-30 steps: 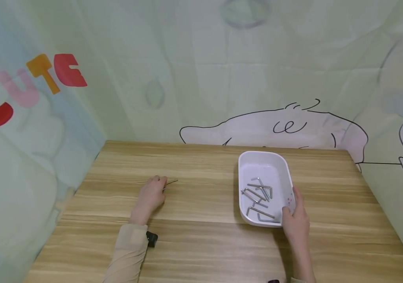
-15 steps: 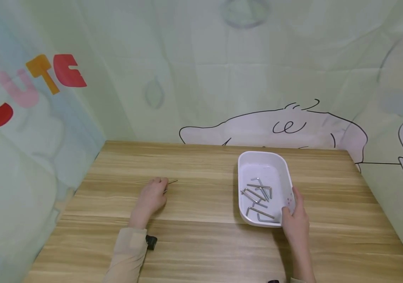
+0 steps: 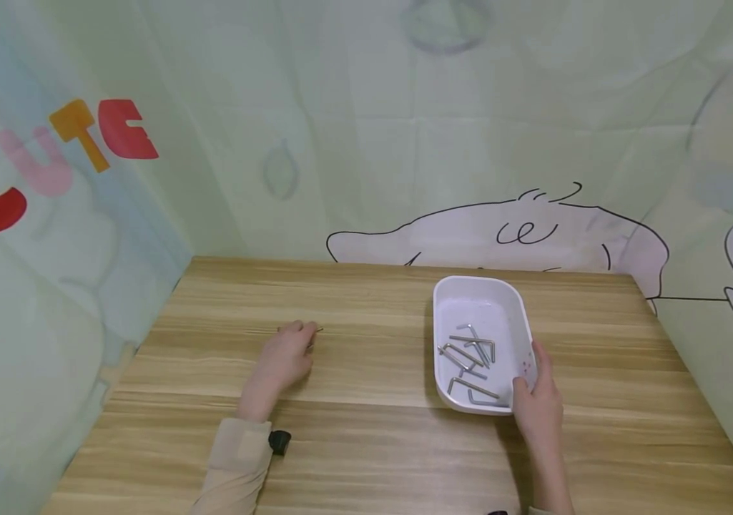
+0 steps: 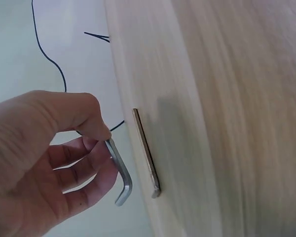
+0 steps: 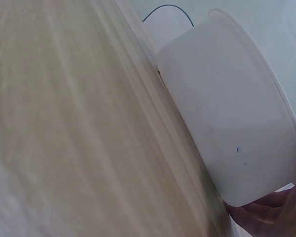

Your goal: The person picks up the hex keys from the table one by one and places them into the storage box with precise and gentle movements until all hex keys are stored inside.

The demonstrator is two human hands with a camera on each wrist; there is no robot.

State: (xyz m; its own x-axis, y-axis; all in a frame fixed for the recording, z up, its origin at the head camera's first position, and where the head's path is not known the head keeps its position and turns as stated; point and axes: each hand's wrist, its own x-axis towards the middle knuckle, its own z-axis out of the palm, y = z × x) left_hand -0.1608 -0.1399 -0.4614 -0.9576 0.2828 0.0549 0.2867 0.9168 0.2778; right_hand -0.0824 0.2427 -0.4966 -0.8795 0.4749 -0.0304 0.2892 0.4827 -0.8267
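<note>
In the left wrist view, my left hand (image 4: 64, 153) pinches an L-shaped hex key (image 4: 119, 167) between thumb and fingers, its short bent end pointing away. Beyond it another hex key (image 4: 147, 150) lies on the wooden table. From the head view, the left hand (image 3: 281, 359) is low over the table's left half and hides most of both keys. My right hand (image 3: 538, 408) grips the near right corner of a white tray (image 3: 482, 307), thumb over the rim. Several hex keys (image 3: 474, 388) lie loosely crossed inside the tray.
The wood-grain table (image 3: 366, 450) ends at a back edge against a pale green printed curtain (image 3: 366, 129). The tray's outer wall (image 5: 227, 113) fills much of the right wrist view. A black band (image 3: 279, 442) sits at the left sleeve.
My left hand has shifted slightly to the right and covers more of the hex key on the table. The right hand and tray have stayed put.
</note>
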